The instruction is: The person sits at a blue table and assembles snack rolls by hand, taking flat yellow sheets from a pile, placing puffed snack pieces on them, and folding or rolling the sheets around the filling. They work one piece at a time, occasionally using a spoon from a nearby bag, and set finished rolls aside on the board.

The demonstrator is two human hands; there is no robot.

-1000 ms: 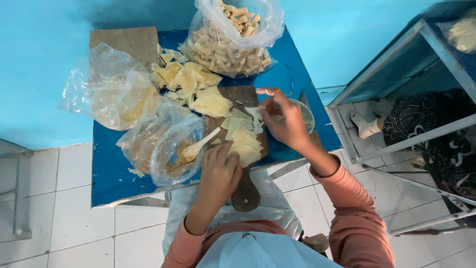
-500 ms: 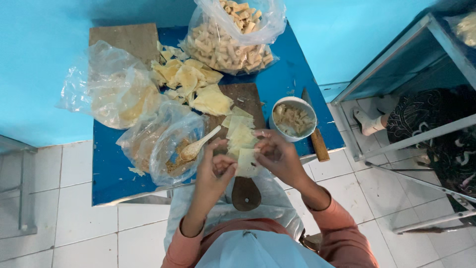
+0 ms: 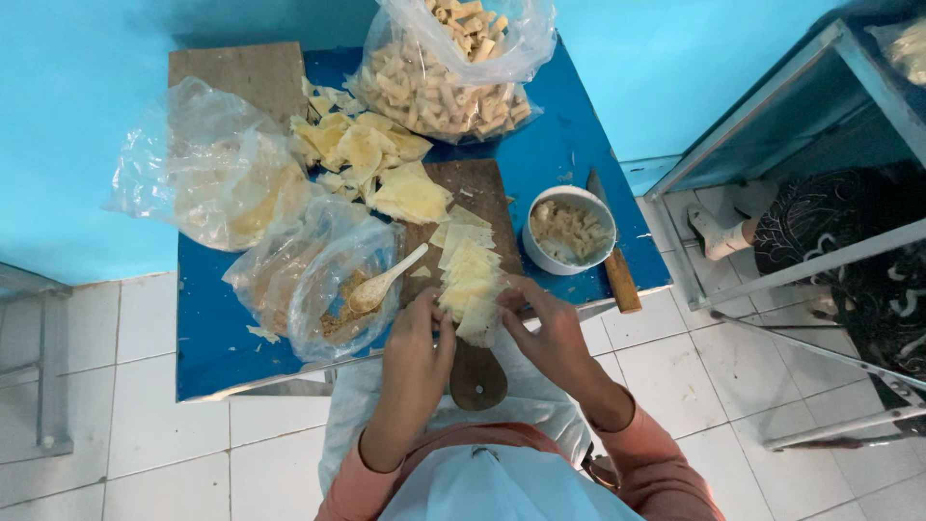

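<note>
Your two hands meet over the near end of the wooden board (image 3: 479, 376), and the pale wrapper (image 3: 476, 320) lies between them, its long axis running away from you. Your left hand (image 3: 418, 340) and right hand (image 3: 545, 330) both pinch it with curled fingers; your right seems to fold its edge, though the fingers hide that.

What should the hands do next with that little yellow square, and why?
Probably fold or roll it shut: both hands, left hand and right hand, pinch one wrapper above the wrapper stack on the cutting board.
</note>
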